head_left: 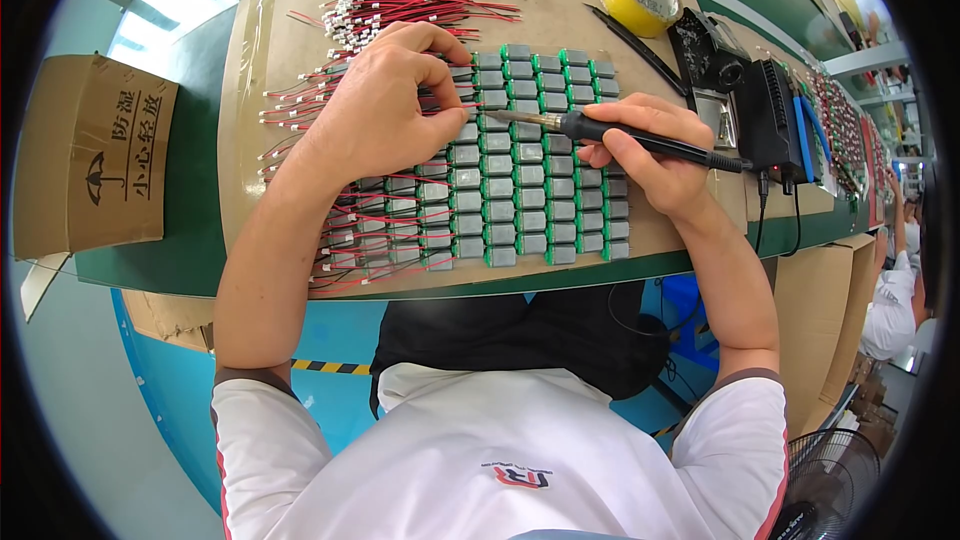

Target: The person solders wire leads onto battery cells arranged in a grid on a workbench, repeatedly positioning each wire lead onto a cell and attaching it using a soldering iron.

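Rows of small grey cells with green ends (530, 175) cover the middle of the cardboard-topped bench. Over their far left part is my left hand (385, 95), thumb and forefinger pinched on a thin wire that the fingers mostly hide. My right hand (660, 150) grips a black-handled soldering iron (590, 128). Its metal tip points left and lies close to my left fingertips, above the cells; whether it touches one I cannot tell. Red and black wires with white connectors (345, 225) run from the cells on the left side.
A heap of loose red and black wires (400, 5) lies at the back. Yellow tape (640, 0), a black pen-like tool (635, 48) and a black soldering station (772, 120) stand at the right. A cardboard box (90, 155) is far left. Other people work at the far right.
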`<state>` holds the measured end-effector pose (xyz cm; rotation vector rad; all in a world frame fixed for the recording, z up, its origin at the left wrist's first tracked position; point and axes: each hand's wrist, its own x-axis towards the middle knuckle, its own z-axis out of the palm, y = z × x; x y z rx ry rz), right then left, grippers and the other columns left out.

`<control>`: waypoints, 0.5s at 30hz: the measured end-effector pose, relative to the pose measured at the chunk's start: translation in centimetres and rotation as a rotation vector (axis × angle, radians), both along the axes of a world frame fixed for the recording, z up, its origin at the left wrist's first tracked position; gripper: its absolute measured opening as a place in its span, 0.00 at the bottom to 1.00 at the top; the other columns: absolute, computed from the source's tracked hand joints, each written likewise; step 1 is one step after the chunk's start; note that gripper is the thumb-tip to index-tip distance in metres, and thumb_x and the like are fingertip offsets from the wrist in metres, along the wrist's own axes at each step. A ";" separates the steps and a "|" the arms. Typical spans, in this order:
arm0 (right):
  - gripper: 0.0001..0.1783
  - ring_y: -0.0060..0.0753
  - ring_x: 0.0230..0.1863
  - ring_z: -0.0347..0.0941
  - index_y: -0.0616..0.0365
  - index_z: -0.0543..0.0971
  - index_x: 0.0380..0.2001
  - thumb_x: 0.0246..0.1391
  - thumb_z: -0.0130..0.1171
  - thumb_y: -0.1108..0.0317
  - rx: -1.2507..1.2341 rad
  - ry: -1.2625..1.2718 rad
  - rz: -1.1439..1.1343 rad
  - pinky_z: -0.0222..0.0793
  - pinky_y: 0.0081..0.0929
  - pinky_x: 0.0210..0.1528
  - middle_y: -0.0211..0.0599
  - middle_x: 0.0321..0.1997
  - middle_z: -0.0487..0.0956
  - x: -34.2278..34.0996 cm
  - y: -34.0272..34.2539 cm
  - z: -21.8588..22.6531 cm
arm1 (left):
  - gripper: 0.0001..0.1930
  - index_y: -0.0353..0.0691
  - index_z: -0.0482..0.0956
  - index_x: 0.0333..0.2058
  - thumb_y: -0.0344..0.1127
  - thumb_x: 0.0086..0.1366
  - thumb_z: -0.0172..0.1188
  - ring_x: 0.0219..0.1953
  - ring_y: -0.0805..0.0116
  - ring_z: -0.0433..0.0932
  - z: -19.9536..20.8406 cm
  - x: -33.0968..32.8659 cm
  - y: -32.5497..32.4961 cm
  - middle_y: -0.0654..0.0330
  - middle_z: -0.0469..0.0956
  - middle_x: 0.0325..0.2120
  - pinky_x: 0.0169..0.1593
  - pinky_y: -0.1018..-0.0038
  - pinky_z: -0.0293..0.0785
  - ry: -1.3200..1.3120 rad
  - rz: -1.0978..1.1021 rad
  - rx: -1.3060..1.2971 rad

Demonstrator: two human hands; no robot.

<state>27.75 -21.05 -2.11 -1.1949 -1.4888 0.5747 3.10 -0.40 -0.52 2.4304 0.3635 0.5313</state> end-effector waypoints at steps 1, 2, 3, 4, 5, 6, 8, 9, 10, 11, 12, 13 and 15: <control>0.13 0.33 0.33 0.90 0.74 0.87 0.49 0.63 0.63 0.81 0.000 0.000 0.000 0.86 0.24 0.37 0.48 0.36 0.87 0.0 0.0 0.0 | 0.07 0.33 0.83 0.24 0.28 0.56 0.72 0.57 0.57 0.79 0.0 0.0 0.0 0.57 0.83 0.52 0.62 0.63 0.74 0.003 0.001 -0.001; 0.13 0.34 0.33 0.90 0.75 0.87 0.49 0.63 0.62 0.81 0.011 0.019 -0.003 0.86 0.25 0.37 0.48 0.36 0.87 0.0 0.0 -0.1 | 0.07 0.33 0.83 0.24 0.28 0.56 0.72 0.57 0.57 0.79 0.0 0.0 0.0 0.57 0.83 0.52 0.62 0.63 0.74 0.002 0.001 -0.001; 0.14 0.34 0.33 0.90 0.75 0.87 0.50 0.64 0.61 0.81 0.022 0.038 -0.005 0.86 0.25 0.37 0.48 0.35 0.87 -0.1 -0.1 -0.1 | 0.07 0.33 0.83 0.24 0.28 0.56 0.72 0.57 0.57 0.79 0.0 0.0 0.0 0.57 0.83 0.52 0.62 0.63 0.74 0.003 0.004 0.001; 0.14 0.34 0.33 0.90 0.75 0.87 0.50 0.64 0.61 0.81 0.022 0.037 -0.005 0.86 0.25 0.37 0.48 0.35 0.87 0.0 -0.1 -0.1 | 0.07 0.33 0.83 0.24 0.28 0.56 0.72 0.57 0.57 0.79 0.1 0.0 -0.1 0.57 0.83 0.52 0.62 0.63 0.74 0.003 0.007 0.002; 0.14 0.34 0.33 0.90 0.75 0.86 0.50 0.64 0.61 0.82 0.030 0.042 -0.011 0.86 0.25 0.38 0.48 0.35 0.87 0.0 -0.2 -0.2 | 0.07 0.33 0.83 0.24 0.28 0.56 0.72 0.57 0.57 0.79 0.0 0.0 0.0 0.57 0.83 0.52 0.62 0.63 0.74 0.003 0.008 0.003; 0.14 0.35 0.34 0.90 0.76 0.86 0.50 0.64 0.60 0.82 0.038 0.047 -0.016 0.87 0.25 0.38 0.48 0.35 0.87 0.1 -0.2 -0.2 | 0.07 0.34 0.83 0.24 0.28 0.56 0.72 0.57 0.57 0.79 0.0 0.0 0.0 0.57 0.83 0.52 0.62 0.63 0.74 0.001 0.007 0.001; 0.14 0.35 0.34 0.90 0.76 0.86 0.51 0.64 0.59 0.83 0.041 0.064 -0.041 0.87 0.26 0.38 0.49 0.35 0.88 0.1 -0.2 -0.3 | 0.07 0.34 0.83 0.25 0.28 0.56 0.72 0.57 0.57 0.80 -0.1 0.0 0.0 0.57 0.83 0.52 0.61 0.63 0.75 -0.002 0.007 0.001; 0.14 0.35 0.34 0.90 0.76 0.86 0.51 0.65 0.59 0.83 0.044 0.082 -0.067 0.87 0.26 0.38 0.49 0.35 0.88 0.0 -0.2 -0.3 | 0.07 0.34 0.83 0.25 0.28 0.56 0.72 0.56 0.56 0.80 -0.1 0.0 0.1 0.57 0.83 0.52 0.61 0.63 0.75 -0.006 0.004 0.007; 0.14 0.35 0.34 0.90 0.76 0.86 0.51 0.65 0.59 0.83 0.046 0.081 -0.066 0.87 0.26 0.38 0.49 0.35 0.88 -0.1 -0.2 -0.2 | 0.07 0.34 0.83 0.25 0.28 0.56 0.73 0.56 0.56 0.80 -0.1 0.0 0.1 0.57 0.83 0.52 0.61 0.63 0.75 -0.009 0.000 0.012; 0.15 0.35 0.34 0.90 0.76 0.85 0.51 0.65 0.59 0.83 0.053 0.094 -0.101 0.86 0.26 0.38 0.49 0.35 0.88 -0.4 -0.1 -0.1 | 0.07 0.34 0.83 0.25 0.28 0.56 0.73 0.56 0.56 0.80 -0.1 0.0 0.1 0.57 0.83 0.52 0.61 0.63 0.75 -0.011 0.001 0.013; 0.15 0.34 0.34 0.90 0.76 0.85 0.52 0.65 0.59 0.83 0.061 0.107 -0.135 0.86 0.26 0.38 0.49 0.36 0.88 -0.5 0.1 0.1 | 0.07 0.34 0.83 0.25 0.28 0.56 0.73 0.56 0.56 0.80 -0.1 0.1 0.0 0.57 0.83 0.52 0.61 0.63 0.75 -0.010 0.001 0.013; 0.15 0.34 0.34 0.90 0.76 0.85 0.52 0.65 0.59 0.83 0.062 0.105 -0.134 0.86 0.26 0.38 0.49 0.36 0.88 -0.6 0.3 0.3 | 0.07 0.34 0.83 0.25 0.28 0.56 0.73 0.56 0.56 0.80 -0.1 0.1 0.0 0.57 0.83 0.52 0.61 0.63 0.75 -0.010 0.001 0.012; 0.15 0.33 0.33 0.89 0.76 0.85 0.52 0.64 0.59 0.83 0.093 -0.009 -0.134 0.87 0.26 0.39 0.49 0.35 0.87 -0.8 0.6 0.8 | 0.07 0.34 0.83 0.25 0.28 0.56 0.73 0.56 0.56 0.80 -0.2 0.0 0.1 0.57 0.83 0.52 0.61 0.63 0.75 -0.018 -0.001 0.014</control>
